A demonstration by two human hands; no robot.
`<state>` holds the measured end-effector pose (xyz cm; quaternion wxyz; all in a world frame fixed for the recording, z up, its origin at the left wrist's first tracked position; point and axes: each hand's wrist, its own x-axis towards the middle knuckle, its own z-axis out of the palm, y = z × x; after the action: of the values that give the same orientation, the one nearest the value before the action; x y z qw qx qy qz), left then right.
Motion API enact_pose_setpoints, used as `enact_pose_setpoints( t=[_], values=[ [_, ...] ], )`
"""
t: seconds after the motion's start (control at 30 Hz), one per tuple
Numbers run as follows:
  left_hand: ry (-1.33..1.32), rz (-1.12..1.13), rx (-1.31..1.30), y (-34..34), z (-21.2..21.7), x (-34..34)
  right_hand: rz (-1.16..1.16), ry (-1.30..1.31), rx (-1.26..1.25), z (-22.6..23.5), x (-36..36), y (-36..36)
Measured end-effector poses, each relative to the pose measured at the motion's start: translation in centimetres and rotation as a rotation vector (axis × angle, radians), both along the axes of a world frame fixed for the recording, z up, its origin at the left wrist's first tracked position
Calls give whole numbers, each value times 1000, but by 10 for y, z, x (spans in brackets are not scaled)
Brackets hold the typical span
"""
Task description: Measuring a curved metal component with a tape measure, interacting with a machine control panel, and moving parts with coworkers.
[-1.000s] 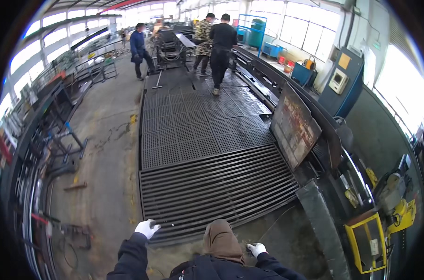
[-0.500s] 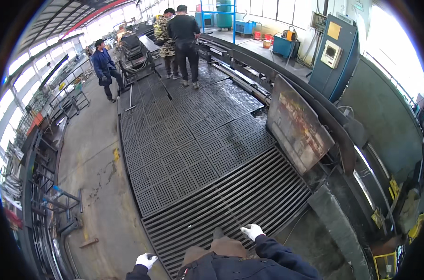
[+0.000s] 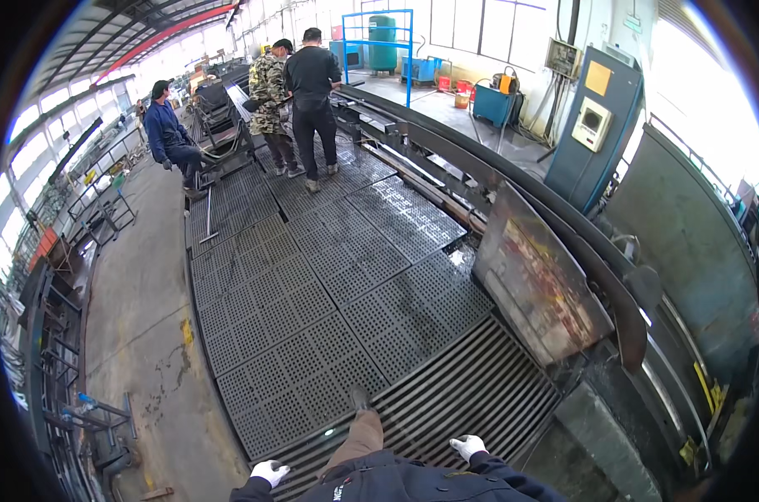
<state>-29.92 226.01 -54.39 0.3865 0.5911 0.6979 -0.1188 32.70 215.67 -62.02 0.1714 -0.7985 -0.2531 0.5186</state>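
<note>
My left hand (image 3: 270, 473), in a white glove, hangs low at the near left side of the walkway, with its fingers loosely bent and nothing in them. My right hand (image 3: 468, 448), gloved in white too, is out to the right above the slatted grate (image 3: 471, 368). Nothing shows in its loosely bent fingers either. Neither hand touches anything that I can see. Between them one of my legs (image 3: 363, 431) reaches forward, its shoe at the border of the slats and the perforated black mats (image 3: 312, 318).
Two people (image 3: 312, 109) stand ahead on the mats; a third person (image 3: 168, 134) in blue has a leg up at the left edge. A stained metal plate (image 3: 538, 276) leans at right, near a long rail (image 3: 446, 146). Steel frames (image 3: 103, 418) line the left floor.
I have moved forward over the slats, and the mats and people look nearer. Both hands have swung, the right one lower. The person in blue has raised a leg onto the platform's edge.
</note>
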Motion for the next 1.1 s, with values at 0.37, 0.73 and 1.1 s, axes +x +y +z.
enact_pose_setpoints(
  t=[0.37, 0.73, 1.1],
  values=[
    [-136, -100, 142, 366, 86, 93, -40, -123, 116, 72, 24, 293],
    [-131, 4, 130, 573, 88, 188, 65, -90, 129, 16, 102, 565],
    [-74, 159, 98, 746, 118, 270, 66, 95, 162, 48, 184, 842]
  ],
)
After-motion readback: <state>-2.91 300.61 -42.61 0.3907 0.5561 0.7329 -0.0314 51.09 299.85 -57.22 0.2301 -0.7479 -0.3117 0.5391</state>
